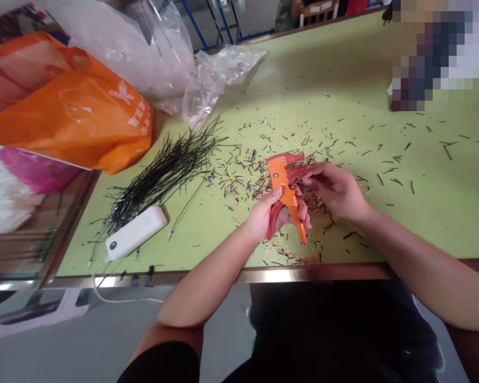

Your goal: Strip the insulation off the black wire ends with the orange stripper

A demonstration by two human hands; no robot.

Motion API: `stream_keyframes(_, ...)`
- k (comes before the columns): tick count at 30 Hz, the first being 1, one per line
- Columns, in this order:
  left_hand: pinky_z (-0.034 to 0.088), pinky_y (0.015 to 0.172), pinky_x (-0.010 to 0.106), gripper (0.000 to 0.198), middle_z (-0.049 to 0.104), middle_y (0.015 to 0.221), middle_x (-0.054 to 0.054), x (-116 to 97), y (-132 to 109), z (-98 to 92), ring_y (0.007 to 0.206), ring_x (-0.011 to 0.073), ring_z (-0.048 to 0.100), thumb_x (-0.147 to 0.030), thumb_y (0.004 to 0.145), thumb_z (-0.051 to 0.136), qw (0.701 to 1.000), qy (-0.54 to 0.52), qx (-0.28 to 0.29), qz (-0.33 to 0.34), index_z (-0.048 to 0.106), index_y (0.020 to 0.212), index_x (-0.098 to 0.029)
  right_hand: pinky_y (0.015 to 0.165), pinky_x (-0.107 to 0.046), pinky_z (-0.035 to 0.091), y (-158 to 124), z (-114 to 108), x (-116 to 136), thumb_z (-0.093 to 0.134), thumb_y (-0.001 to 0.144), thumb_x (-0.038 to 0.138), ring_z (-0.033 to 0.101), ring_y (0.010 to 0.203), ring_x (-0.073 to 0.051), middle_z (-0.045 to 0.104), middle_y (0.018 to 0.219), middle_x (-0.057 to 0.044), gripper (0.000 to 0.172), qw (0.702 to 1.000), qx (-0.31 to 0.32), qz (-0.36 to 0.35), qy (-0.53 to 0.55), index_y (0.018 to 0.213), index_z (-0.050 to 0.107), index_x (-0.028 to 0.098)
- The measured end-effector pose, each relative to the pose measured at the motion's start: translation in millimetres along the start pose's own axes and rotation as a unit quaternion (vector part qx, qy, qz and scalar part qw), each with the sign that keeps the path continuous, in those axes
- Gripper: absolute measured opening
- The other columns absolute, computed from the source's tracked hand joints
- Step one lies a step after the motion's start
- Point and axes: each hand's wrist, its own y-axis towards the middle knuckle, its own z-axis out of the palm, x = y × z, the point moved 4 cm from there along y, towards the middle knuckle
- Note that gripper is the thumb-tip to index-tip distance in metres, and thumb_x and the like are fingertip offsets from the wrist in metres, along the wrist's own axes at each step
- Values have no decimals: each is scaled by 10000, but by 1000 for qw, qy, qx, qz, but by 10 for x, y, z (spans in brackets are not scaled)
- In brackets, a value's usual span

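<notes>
At the centre of the frame, our left hand [259, 215] has its fingers wrapped round the handles of the orange-and-red hand tool [277, 173]. Just right of it, our right hand [341, 191] bends its fingers in beside the tool's head; we cannot tell how far they are closed or whether they pinch anything. Under and around both hands we see short black clippings [412, 187] and copper-coloured strands [313, 198] strewn over the green counter [215, 244]. Left of centre lies a bundle of black wires [163, 167], with a white power bank [138, 231] against its lower end.
</notes>
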Motion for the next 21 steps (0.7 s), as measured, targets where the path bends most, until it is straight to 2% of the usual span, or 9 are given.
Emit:
stream_keyframes(8, 608, 716, 406, 522, 666, 726, 35, 7, -11, 16, 822, 277, 761, -687, 839, 696, 1000, 7, 11, -9, 584, 1013, -208, 767, -333, 597, -38, 23, 18, 674, 986, 274, 744, 829, -167, 792, 929, -37, 74, 1000, 2, -9, -29, 971, 727, 223)
stream_keyframes(11, 609, 716, 405, 515, 657, 713, 21, 16, -4, 19, 805, 265, 755, -681, 843, 699, 1000, 5, 11, -8, 580, 1009, -208, 746, -319, 598, -49, 26, 45, 670, 983, 232, 740, 804, -161, 792, 915, -32, 65, 998, -6, -27, -48, 966, 732, 228)
stream_keyframes(17, 612, 710, 412, 498, 654, 694, 17, 35, 11, -7, 747, 248, 739, -675, 858, 693, 1000, 15, -2, -1, 580, 981, -207, 799, -341, 611, -63, 34, 98, 634, 999, 193, 760, 873, -172, 805, 958, -32, 133, 992, -2, -69, -103, 969, 752, 245)
stream_keyframes(21, 613, 700, 401, 503, 655, 688, 12, 46, 7, 3, 678, 218, 713, -682, 870, 686, 1000, 11, 3, -4, 581, 959, -198, 788, -339, 611, -66, 45, 98, 632, 995, 171, 764, 871, -170, 806, 931, -16, 160, 991, -6, -95, -95, 943, 754, 261)
